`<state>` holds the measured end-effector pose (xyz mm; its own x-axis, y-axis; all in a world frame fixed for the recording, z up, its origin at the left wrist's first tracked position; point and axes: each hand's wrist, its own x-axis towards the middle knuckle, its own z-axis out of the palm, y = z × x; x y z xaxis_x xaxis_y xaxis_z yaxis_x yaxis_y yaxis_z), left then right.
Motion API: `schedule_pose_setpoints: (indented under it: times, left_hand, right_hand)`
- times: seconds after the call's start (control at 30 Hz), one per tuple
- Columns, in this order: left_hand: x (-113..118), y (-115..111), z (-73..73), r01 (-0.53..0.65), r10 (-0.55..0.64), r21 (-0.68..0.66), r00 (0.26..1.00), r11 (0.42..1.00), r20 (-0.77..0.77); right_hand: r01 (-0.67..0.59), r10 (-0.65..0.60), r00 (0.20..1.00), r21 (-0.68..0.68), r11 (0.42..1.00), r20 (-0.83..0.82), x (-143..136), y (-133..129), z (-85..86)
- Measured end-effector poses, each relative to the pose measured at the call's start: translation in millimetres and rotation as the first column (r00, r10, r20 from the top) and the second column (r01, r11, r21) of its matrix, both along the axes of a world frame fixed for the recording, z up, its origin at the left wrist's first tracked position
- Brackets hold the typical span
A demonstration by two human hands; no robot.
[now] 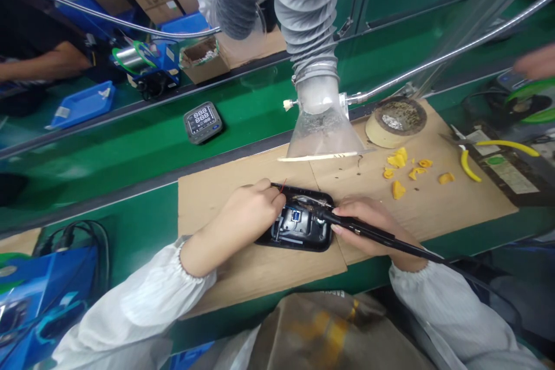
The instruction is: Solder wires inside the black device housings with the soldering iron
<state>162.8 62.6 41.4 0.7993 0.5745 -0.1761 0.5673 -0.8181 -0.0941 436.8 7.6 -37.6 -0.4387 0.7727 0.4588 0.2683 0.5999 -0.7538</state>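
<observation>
A black plastic housing (303, 237) with a small blue-and-white part inside lies on the cardboard in front of me. My right hand (368, 217) is closed round the black handle of a soldering iron (364, 230), whose metal tip points left over the housing. At the housing's upper left, my left hand (251, 211) is closed in a pinch. A thin red wire (283, 185) sticks up from between its fingers; the fingertips themselves are partly hidden. Above the housing hangs a clear fume hood (323, 133) on a grey ribbed hose.
Behind stands a device with a digital display (203, 121). To the right are a round tin (396, 121), yellow sponge scraps (399, 189) and yellow-handled pliers (507, 143). A blue machine (65, 289) with cables is at left. Other people's arms show at both sides.
</observation>
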Motion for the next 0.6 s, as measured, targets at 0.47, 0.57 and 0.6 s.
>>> schedule_pose_setpoints:
  times: [0.47,0.57,0.6]
  left_hand:
    - [0.2,0.2,-0.2,0.014,-0.014,0.022,1.0,1.0,0.001]
    - [0.6,0.0,-0.1,0.013,-0.013,0.021,1.0,1.0,-0.002]
    - [0.7,0.0,-0.2,0.013,-0.013,0.019,1.0,1.0,-0.003]
  right_hand:
    - [0.046,-0.046,0.999,0.014,0.999,0.027,0.1,-0.3,1.1]
    - [0.058,-0.059,0.998,0.015,0.998,0.031,0.5,-0.5,1.1]
    - [0.065,-0.065,0.997,0.016,0.998,0.031,0.8,-0.7,1.1]
